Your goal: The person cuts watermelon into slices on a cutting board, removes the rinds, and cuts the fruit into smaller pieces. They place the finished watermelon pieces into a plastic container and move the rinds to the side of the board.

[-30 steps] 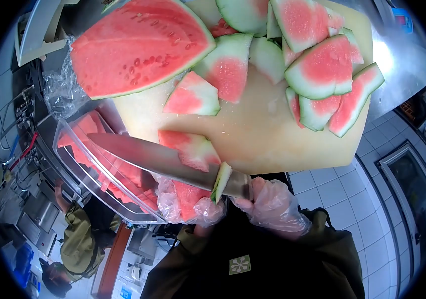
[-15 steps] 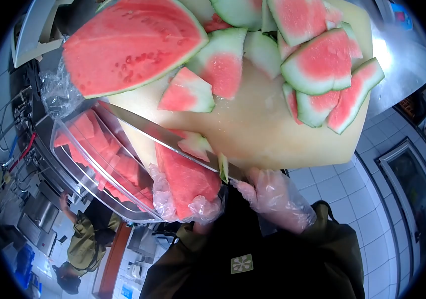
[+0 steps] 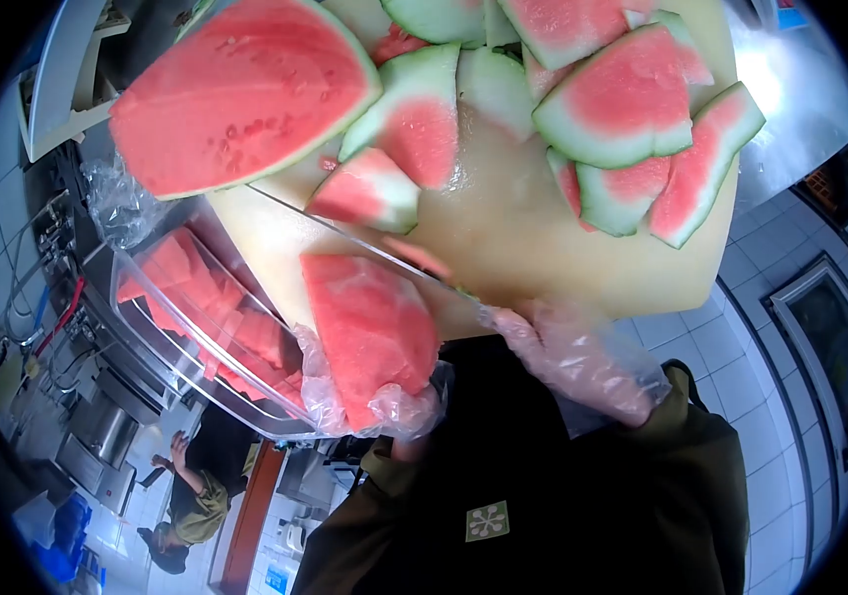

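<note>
My left hand (image 3: 406, 411), in a clear plastic glove, is wrapped around a peeled wedge of red watermelon (image 3: 369, 327) at the near edge of the cutting board (image 3: 543, 253). My right hand (image 3: 582, 362), gloved as well, grips a long knife (image 3: 344, 234); its handle is hidden in the fist. The blade shows almost edge-on, pointing to the far left, just beyond the wedge. A thin reddish trimming (image 3: 419, 257) lies along the blade's far side. Farther off is a rind piece with some red flesh (image 3: 369, 190).
A clear plastic container (image 3: 159, 347) with cut watermelon chunks stands left of the board. A large watermelon section (image 3: 245, 94) lies at the far left, and rind pieces (image 3: 617, 99) are heaped at the far right. Another person (image 3: 201, 496) is at the lower left.
The knife has moved away from the wedge and turned edge-on. The trimming has come off onto the blade's far side. My left hand still holds the wedge; the other person has shifted.
</note>
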Available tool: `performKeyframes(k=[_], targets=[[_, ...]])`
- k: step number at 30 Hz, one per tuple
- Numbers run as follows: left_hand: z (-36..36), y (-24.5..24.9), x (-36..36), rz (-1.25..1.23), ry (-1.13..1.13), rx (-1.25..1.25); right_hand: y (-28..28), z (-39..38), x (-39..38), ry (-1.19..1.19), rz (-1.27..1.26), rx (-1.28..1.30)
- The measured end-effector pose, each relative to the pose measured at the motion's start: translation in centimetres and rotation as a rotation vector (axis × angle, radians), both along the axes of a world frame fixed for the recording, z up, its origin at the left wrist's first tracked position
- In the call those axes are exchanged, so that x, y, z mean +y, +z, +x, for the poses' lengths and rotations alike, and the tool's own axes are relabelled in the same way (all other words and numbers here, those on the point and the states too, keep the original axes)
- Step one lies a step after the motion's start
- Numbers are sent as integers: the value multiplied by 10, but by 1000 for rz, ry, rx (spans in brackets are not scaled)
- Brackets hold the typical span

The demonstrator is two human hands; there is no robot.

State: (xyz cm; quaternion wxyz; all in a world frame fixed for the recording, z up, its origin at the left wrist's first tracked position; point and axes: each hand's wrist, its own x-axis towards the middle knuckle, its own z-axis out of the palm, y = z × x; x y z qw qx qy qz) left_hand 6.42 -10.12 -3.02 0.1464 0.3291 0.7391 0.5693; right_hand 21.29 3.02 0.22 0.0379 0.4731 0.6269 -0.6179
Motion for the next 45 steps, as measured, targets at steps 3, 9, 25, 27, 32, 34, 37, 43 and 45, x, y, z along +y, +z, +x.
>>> performKeyframes(k=[3,9,25,27,32,34,37,43,45], targets=[[0,6,25,47,88,20,11,12,-3,-13,-40,50],[4,10,46,99,176,46,26,13,-25,60,-286,-57],[-5,20,9,-47,98,431,13,11,-54,251,681,-311],[-11,49,29,-122,141,819,41,29,-28,317,715,-344],[43,122,76,-74,-856,491,97,83,4,239,764,-379],[71,131,104,13,-1006,625,105,109,12,377,947,-290],[74,104,127,26,-978,642,143,130,25,334,1132,-548],[42,76,140,-486,-764,815,179,237,4,303,1178,-728],[25,110,133,-191,-561,704,177,241,-13,171,1046,-732]])
